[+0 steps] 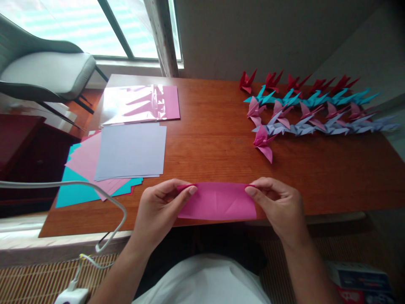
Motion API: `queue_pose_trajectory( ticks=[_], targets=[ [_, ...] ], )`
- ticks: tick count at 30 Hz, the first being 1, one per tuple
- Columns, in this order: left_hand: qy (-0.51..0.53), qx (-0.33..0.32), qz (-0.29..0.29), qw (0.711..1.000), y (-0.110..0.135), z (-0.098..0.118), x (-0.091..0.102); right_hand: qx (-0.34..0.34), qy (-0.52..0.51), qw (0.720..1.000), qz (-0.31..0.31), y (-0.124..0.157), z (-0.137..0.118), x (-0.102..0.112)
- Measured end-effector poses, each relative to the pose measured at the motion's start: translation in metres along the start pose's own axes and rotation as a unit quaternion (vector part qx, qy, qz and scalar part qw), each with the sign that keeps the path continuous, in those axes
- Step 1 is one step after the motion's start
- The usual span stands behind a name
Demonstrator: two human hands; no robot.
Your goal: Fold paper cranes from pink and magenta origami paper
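A pink sheet of origami paper is stretched between my two hands at the table's front edge. Creases run across its face, and its far edge is bent over. My left hand pinches the upper left corner between thumb and fingers. At the upper right corner, my right hand pinches the paper the same way. Beyond the right hand stands a single pink paper crane. Behind it are rows of folded cranes: lavender, light pink, turquoise and red.
Lavender sheets lie at the left over light pink and turquoise sheets. Behind them is a clear plastic packet of pink paper. A white cable loops past the left corner of the wooden table. A chair stands by the window.
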State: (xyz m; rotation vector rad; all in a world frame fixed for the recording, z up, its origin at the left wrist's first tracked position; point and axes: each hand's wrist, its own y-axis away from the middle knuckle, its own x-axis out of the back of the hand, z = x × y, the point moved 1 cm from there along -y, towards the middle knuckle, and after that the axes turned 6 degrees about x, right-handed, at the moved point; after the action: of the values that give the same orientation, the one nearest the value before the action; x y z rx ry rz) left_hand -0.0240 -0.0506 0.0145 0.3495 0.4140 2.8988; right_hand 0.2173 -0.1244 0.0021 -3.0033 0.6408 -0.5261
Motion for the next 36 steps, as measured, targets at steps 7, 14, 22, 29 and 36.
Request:
queue_pose_trajectory(
  ticks=[7, 14, 22, 29, 36],
  targets=[
    [0.065, 0.046, -0.007, 0.997, -0.002, 0.006, -0.001, -0.004, -0.019, 1.0, 0.008, -0.002, -0.005, 0.002],
    [0.037, 0.067, -0.06, 0.995, -0.004, 0.002, 0.003, -0.08, -0.098, 0.992, -0.007, -0.005, 0.003, -0.002],
    [0.005, 0.035, -0.049, 0.998, -0.004, 0.001, 0.007, -0.088, -0.099, 0.99, -0.036, -0.003, 0.003, 0.001],
    [0.009, 0.058, -0.06, 0.996, -0.003, 0.003, 0.005, -0.105, -0.122, 0.986, -0.053, -0.005, 0.003, 0.005],
    [0.028, 0.098, -0.07, 0.992, -0.004, 0.002, 0.005, -0.107, -0.122, 0.985, -0.051, -0.003, 0.001, 0.006]
  ],
)
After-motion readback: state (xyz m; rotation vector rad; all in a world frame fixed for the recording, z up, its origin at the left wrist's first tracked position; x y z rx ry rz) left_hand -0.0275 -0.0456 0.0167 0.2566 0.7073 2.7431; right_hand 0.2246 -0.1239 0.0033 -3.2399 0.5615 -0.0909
